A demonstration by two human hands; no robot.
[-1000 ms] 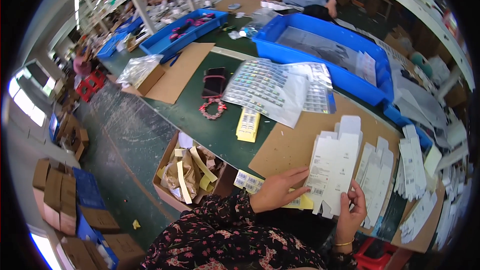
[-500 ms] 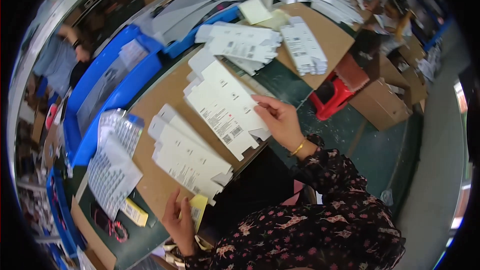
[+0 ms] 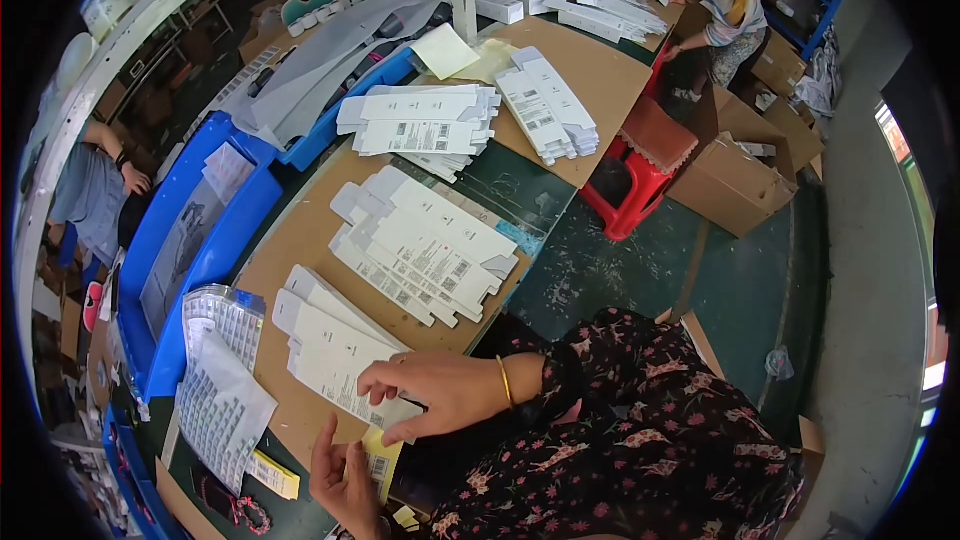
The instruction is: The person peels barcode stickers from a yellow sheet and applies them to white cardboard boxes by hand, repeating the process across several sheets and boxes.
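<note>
My right hand (image 3: 448,390) reaches across the lower end of a pile of flat white cartons (image 3: 335,340). Its thumb stands apart from the bent fingers, and nothing shows between them. Just below, at the table's near edge, my left hand (image 3: 343,485) has a yellow label sheet (image 3: 382,464) at its thumb and seems to grip it; the index finger points up. Part of the carton pile is hidden under my right hand. Farther up the table lies a second, fanned pile of flat cartons (image 3: 430,245), touched by neither hand.
Left are a label sheet with small stickers (image 3: 225,400), a yellow-and-white packet (image 3: 272,475), a beaded loop (image 3: 255,515) and a blue bin (image 3: 200,240). More flat cartons (image 3: 420,125) lie beyond. Right stand a red stool (image 3: 630,185) and cardboard box (image 3: 735,175). Two people work nearby.
My right hand has let go of a carton on the upper pile and moved down-left to the lower pile, near my left hand. The view has shifted; my left hand stays by the yellow label sheet.
</note>
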